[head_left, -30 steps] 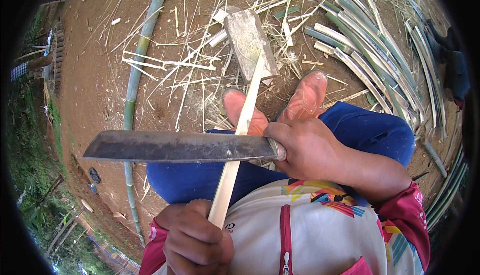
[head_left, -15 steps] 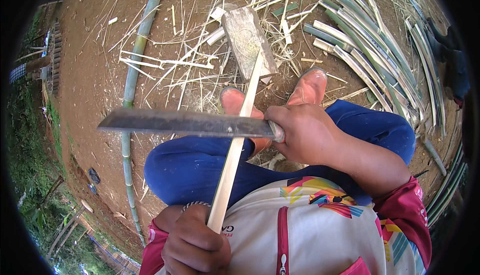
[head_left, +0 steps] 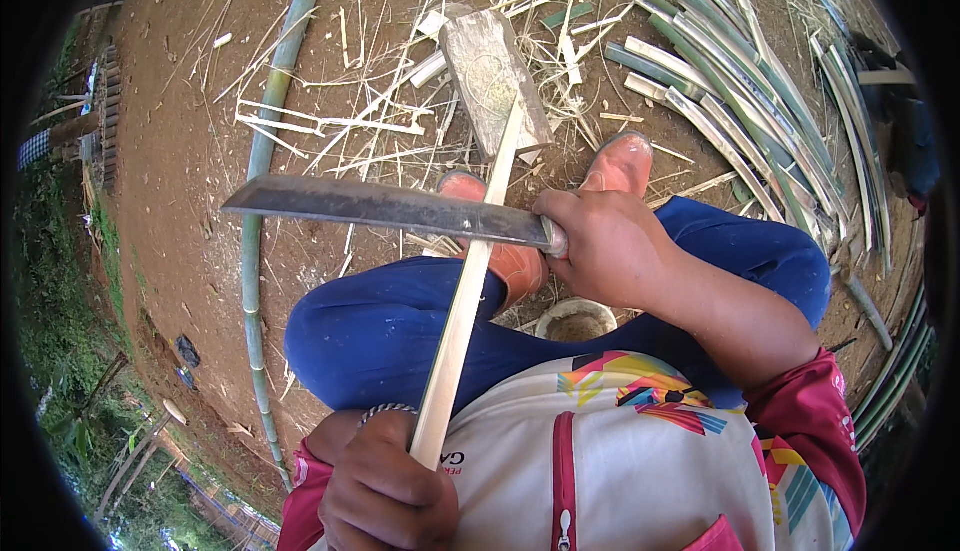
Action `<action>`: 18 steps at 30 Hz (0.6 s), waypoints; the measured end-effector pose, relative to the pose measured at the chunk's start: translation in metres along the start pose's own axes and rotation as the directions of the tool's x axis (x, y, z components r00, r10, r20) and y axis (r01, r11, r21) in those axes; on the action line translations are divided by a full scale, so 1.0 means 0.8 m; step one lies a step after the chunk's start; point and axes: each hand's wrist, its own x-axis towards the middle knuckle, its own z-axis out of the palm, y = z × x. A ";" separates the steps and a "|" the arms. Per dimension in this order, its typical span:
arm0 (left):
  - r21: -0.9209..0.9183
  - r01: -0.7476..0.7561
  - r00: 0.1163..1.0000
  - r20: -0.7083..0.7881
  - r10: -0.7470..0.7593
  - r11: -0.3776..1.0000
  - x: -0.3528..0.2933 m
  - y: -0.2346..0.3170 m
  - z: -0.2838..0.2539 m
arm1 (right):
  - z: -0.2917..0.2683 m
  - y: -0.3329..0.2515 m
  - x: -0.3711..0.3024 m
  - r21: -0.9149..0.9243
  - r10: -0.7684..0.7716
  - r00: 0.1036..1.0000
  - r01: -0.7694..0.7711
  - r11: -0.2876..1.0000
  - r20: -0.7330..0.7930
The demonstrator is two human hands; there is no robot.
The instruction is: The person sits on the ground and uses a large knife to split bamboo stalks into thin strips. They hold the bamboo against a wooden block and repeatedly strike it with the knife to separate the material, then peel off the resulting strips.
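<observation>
While the bamboo strip (head_left: 455,351) is gripped by the left hand (head_left: 390,486), tip over the wooden block (head_left: 490,66) | machete (head_left: 390,205) is clasped in the right hand (head_left: 615,246) | strip judged light, springy, splintery; best held at near end

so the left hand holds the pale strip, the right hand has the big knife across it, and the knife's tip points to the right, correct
Not quite: the big knife has its tip pointing left, as the head view shows. The rest stands: the left hand holds the pale strip, and the right hand has the knife across it.
</observation>
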 end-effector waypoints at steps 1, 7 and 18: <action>0.028 -0.001 1.000 -0.024 0.001 1.000 -0.001 0.004 0.000 | -0.003 -0.002 -0.002 0.020 -0.041 0.999 0.041 0.999 -0.003; -0.239 0.063 0.987 0.158 -0.025 0.969 0.010 -0.020 -0.011 | -0.009 -0.010 -0.008 0.060 -0.094 0.996 0.094 0.994 0.008; -0.030 0.137 0.987 0.091 -0.133 0.990 0.023 -0.015 0.017 | -0.004 0.002 -0.007 0.072 -0.061 0.998 0.061 0.996 0.001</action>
